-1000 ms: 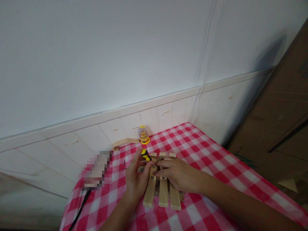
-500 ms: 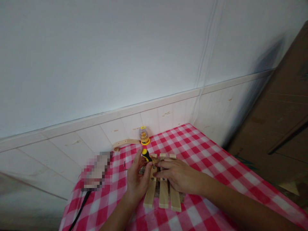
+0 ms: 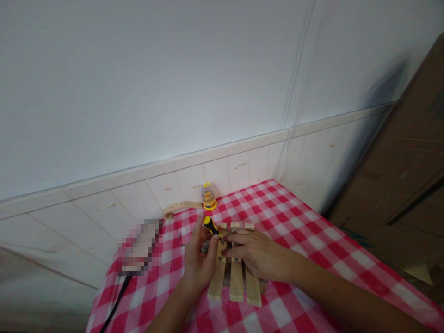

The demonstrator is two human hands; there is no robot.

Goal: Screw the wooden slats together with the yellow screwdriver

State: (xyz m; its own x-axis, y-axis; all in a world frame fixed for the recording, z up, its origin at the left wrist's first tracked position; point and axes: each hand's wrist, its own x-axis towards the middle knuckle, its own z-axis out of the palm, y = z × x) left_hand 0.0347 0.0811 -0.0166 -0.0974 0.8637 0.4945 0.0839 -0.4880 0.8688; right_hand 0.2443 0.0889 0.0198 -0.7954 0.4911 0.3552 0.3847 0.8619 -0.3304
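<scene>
A short screwdriver (image 3: 211, 225) with a yellow and black handle leans over the upper end of a slatted wooden piece (image 3: 236, 282). My left hand (image 3: 200, 259) is closed loosely around the handle, its thumb against the lower end. The screwdriver's tip is hidden by fingers. From the right, my right hand (image 3: 258, 252) lies across the slats, gripping them with its fingertips beside the screwdriver. Dark screw heads (image 3: 220, 259) show in the pale slats. Something brownish lies under the slats, mostly covered.
A clear container with a yellow base (image 3: 209, 198) stands near the wall beside a curved wooden strip (image 3: 180, 206). A small metal pin (image 3: 180, 237) lies left on the checked tablecloth (image 3: 277, 208). A pixelated object (image 3: 140, 249) with a black cord is further left. Brown cardboard (image 3: 398, 185) leans at right.
The screwdriver handle tilts very slightly further left. Both hands keep nearly the same places, and the view has shifted a little.
</scene>
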